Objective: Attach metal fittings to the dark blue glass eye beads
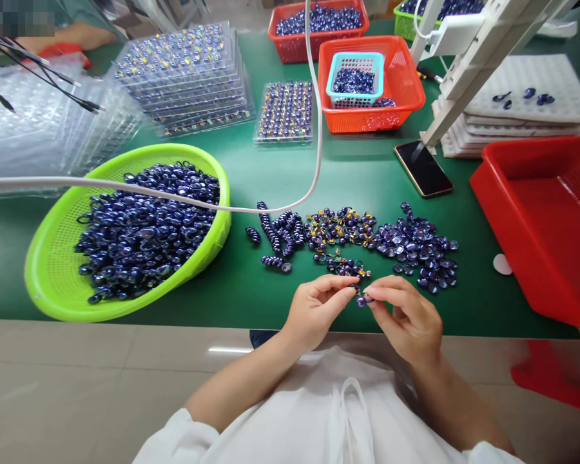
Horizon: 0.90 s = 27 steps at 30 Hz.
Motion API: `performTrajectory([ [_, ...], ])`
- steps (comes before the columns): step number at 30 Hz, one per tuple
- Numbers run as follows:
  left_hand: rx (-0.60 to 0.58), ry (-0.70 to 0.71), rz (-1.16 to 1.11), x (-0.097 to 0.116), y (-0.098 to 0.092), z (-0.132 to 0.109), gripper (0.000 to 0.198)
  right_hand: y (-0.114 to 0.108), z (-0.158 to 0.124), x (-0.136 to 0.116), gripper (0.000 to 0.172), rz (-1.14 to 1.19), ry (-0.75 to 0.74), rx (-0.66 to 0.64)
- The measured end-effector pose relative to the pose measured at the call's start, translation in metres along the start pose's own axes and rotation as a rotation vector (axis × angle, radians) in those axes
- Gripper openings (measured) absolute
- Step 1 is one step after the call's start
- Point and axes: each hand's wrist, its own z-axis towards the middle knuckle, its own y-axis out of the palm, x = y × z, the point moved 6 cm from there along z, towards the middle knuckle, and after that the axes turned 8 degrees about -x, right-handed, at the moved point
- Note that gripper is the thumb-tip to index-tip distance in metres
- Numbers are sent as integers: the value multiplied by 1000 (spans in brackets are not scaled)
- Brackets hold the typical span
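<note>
Left hand (314, 309) and right hand (408, 316) pinch thumb to forefinger, nearly meeting. Left of them sits a bright-green oval plastic basket (53, 270) of glossy dark-blue pieces (145, 225); to their right, a red plastic basket (512, 219); just beyond, a loose dark-blue-and-gold heap (341, 225); gripped between their fingertips, a small shiny dark-blue piece (361, 301).

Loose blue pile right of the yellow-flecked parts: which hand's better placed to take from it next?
Likely the right hand: it's nearer the blue pile than the left hand is. Both pinch at a small part, though.
</note>
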Motion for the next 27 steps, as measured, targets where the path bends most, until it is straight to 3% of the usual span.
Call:
performTrajectory([
  [7,-29,187,212,15,0,-4,17,3,3,-9,45,-76,-96,-13],
  [16,-96,355,335,16,2,-5,20,3,5,-8,45,-81,-132,-11],
  [22,-100,416,406,19,2,-6,20,6,5,-8,42,-95,-117,-20],
  [27,-83,580,524,25,4,-13,24,8,5,-11,39,-122,-93,-9],
])
